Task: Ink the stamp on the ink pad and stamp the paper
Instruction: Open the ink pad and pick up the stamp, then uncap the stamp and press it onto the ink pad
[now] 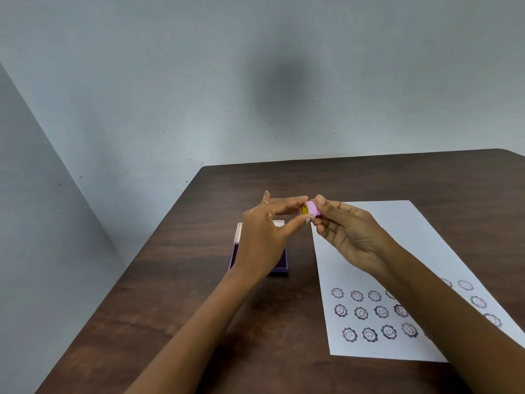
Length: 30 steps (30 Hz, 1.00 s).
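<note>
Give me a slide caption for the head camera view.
Both hands hold a purple stamp above the table, ink pad beneath, stamped paper alongside.

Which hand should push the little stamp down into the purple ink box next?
Probably the right hand: its fingers already wrap the stamp, while the left hand only pinches its yellow end. The open ink pad lies just below both hands, partly hidden by the left one, so it's a short move.

Both arms reach forward; right hand (345,231) pinching, left hand (265,227) seemingly half-open.
</note>
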Motion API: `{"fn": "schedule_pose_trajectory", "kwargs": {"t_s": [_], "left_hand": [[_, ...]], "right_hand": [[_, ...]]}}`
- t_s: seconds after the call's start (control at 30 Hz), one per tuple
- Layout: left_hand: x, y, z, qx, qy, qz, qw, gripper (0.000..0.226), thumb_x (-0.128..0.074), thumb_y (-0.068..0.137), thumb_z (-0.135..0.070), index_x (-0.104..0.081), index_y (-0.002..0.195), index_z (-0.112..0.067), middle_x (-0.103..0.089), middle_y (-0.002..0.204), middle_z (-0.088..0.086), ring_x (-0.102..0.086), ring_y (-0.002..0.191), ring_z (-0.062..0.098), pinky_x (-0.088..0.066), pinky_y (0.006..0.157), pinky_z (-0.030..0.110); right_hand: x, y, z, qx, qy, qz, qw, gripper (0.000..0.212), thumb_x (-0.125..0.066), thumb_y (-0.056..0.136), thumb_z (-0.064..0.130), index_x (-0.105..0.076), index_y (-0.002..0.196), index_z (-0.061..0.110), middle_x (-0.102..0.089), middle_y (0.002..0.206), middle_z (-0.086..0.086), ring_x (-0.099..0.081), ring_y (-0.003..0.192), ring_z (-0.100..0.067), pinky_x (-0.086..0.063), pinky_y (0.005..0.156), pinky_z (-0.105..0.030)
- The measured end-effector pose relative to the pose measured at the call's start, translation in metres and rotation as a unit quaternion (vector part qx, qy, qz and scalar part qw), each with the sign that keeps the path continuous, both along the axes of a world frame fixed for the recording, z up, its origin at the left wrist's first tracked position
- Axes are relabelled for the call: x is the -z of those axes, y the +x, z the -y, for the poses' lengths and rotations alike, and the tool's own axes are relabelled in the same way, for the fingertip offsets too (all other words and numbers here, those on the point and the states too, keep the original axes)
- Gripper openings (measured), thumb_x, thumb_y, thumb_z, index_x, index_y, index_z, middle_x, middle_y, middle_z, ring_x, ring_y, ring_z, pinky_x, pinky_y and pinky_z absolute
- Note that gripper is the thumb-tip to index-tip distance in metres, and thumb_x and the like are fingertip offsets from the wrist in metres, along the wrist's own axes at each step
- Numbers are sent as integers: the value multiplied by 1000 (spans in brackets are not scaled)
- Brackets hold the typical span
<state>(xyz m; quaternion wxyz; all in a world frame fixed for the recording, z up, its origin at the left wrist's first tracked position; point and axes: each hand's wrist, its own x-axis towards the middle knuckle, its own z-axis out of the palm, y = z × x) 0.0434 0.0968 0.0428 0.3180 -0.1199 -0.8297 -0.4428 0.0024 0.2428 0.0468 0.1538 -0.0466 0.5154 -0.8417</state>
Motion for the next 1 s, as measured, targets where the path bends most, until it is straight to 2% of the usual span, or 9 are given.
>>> {"fn": "schedule_pose_trajectory", "kwargs": {"t_s": [0.13, 0.3, 0.4, 0.5, 0.7, 0.8, 0.87, 0.93, 1.0], "left_hand": [[-3, 1, 0, 1, 13, 12, 1000, 29, -73, 77, -16, -70, 106, -11, -73, 100, 0, -67, 86, 3, -28, 115, 39], [-4, 1, 1, -5, 33, 25, 999, 28, -73, 78, -20, -71, 104, -14, -69, 97, -11, -67, 85, -1, -15, 115, 16], [-5, 2, 1, 10, 61, 32, 998, 28, -73, 77, -22, -71, 105, -18, -69, 98, -13, -67, 87, -1, -31, 112, 26], [-6, 3, 1, 14, 85, 40, 995, 27, -72, 78, -24, -68, 104, -26, -69, 96, -17, -66, 88, -3, -48, 99, 38], [-1, -2, 6, -2, 107, 42, 993, 22, -69, 82, -27, -70, 103, -24, -70, 94, -16, -66, 87, -1, -51, 78, 13], [3, -3, 7, -13, 42, 50, 998, 20, -67, 83, -32, -70, 102, -27, -70, 92, -16, -65, 84, 0, -51, 90, 29], [7, -4, 7, -19, -27, 52, 998, 22, -66, 83, -33, -71, 102, -24, -70, 96, -11, -64, 84, 3, -33, 110, 46], [11, -6, 6, -36, -119, 57, 991, 23, -64, 85, -34, -71, 103, -23, -71, 104, -7, -62, 92, 5, -10, 119, 44], [13, -6, 6, -45, -203, 65, 976, 24, -61, 86, -36, -71, 105, -24, -71, 108, -5, -60, 101, 8, 1, 118, 39]], "right_hand": [[0, 1, 2, 11, -13, -12, 1000, 24, -68, 65, 20, -70, 86, 10, -75, 69, -2, -67, 56, -10, -56, 56, -17], [0, 2, 2, 22, -18, -49, 998, 12, -64, 76, 11, -71, 86, 12, -75, 72, -1, -68, 59, -10, -54, 55, -16], [0, 2, 3, 23, -19, -72, 997, 14, -62, 78, 7, -70, 88, 12, -76, 74, 0, -69, 63, -11, -55, 58, -16], [0, 2, 3, 23, -24, -96, 995, 17, -62, 78, 4, -68, 92, 11, -76, 79, 1, -72, 74, -13, -57, 65, -19], [-2, 2, 1, 75, -5, -112, 991, 20, -64, 77, 5, -67, 96, 11, -71, 94, -5, -71, 75, -13, -57, 68, -19], [-1, -1, -2, 130, 12, -94, 987, 17, -65, 78, 7, -67, 94, 14, -70, 93, -4, -69, 78, -15, -57, 68, -18], [0, -2, -2, 156, 21, -84, 984, 17, -66, 78, 8, -67, 93, 15, -70, 91, -2, -68, 78, -16, -57, 68, -18], [1, -3, -3, 172, 26, -74, 982, 17, -66, 78, 8, -66, 94, 14, -70, 90, -2, -68, 78, -16, -57, 69, -19], [2, -3, -3, 178, 27, -67, 981, 18, -67, 77, 7, -66, 94, 13, -70, 89, -2, -68, 78, -16, -57, 69, -19]]}}
